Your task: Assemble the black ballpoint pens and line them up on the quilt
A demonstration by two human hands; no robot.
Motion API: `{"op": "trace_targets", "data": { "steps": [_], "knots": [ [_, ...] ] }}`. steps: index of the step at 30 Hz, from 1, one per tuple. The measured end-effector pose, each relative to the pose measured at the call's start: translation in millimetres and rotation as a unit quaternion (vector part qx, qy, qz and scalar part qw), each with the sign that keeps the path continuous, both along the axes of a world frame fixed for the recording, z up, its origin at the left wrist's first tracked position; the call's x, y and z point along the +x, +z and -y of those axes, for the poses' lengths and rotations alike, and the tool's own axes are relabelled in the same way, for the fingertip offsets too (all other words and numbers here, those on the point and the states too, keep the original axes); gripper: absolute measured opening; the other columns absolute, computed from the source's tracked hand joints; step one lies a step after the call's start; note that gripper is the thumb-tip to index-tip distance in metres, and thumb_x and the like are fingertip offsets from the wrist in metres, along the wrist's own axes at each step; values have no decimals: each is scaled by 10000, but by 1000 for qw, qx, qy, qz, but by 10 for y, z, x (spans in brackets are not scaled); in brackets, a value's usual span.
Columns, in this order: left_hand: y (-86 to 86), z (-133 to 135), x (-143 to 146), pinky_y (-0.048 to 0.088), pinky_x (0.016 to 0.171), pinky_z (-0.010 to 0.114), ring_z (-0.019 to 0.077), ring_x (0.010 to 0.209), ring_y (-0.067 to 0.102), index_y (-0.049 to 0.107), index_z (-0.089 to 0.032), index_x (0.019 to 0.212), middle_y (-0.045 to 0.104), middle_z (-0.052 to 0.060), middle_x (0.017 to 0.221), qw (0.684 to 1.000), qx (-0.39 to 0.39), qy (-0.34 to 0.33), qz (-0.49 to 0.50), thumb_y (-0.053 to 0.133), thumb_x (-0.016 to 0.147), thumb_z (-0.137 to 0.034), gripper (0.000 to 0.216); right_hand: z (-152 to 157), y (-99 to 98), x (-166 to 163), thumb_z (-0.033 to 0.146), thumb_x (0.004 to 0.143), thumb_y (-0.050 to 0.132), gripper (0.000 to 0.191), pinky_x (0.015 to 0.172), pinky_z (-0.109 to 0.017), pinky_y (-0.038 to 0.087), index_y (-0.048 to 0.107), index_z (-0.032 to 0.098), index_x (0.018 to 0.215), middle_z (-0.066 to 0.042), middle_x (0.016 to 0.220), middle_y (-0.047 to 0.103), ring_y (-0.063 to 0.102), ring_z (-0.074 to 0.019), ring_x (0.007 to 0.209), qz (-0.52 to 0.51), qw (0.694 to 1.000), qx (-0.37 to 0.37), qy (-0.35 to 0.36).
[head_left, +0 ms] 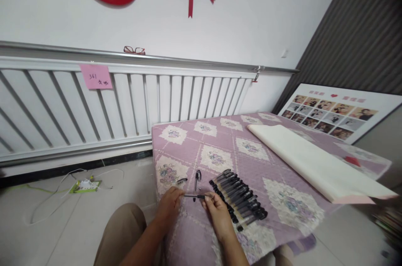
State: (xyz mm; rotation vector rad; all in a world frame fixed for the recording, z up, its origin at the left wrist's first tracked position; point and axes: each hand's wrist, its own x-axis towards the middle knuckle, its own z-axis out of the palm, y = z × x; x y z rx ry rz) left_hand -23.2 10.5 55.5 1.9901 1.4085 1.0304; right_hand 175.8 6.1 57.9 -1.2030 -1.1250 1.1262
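My left hand [170, 206] and my right hand [219, 214] meet low in the middle of the view, over the near left corner of the patterned purple cover [191, 232]. A thin dark pen [192, 195] runs level between them, its left end in my left fingers and its black right end pinched by my right fingers. Just beyond lies a clear pen with a black cap [197, 177]. A small black piece [181, 181], perhaps a cap, is by my left hand. Right of my right hand, several black-capped pens [240, 195] lie side by side in a slanting row.
A large folded cream sheet [301, 161] rests on the cover at right. Behind it leans a photo board [333, 111]. A white radiator [176, 94] lines the wall, with glasses [134, 50] on its pipe. On the floor at left is a power strip [87, 186] with cables.
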Motion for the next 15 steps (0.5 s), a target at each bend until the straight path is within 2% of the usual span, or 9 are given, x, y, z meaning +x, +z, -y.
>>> {"op": "trace_targets", "data": {
  "steps": [7, 15],
  "knots": [
    [-6, 13, -20, 418, 862, 307, 180, 939, 539, 642, -238, 1010, 604, 42, 964, 999, -5, -22, -23, 407, 835, -162, 302, 37, 108, -63, 511, 752, 570, 317, 558, -251, 381, 561, 204, 673, 25, 561, 525, 467, -144, 550, 102, 995, 19, 3],
    [21, 21, -21, 419, 839, 309, 178, 899, 539, 644, -237, 967, 606, 32, 919, 998, -9, -25, -49, 430, 831, -166, 264, 53, 155, -133, 557, 747, 548, 401, 528, -258, 357, 489, 226, 528, 29, 489, 483, 437, -149, 502, 174, 984, 27, -38]
  ]
}}
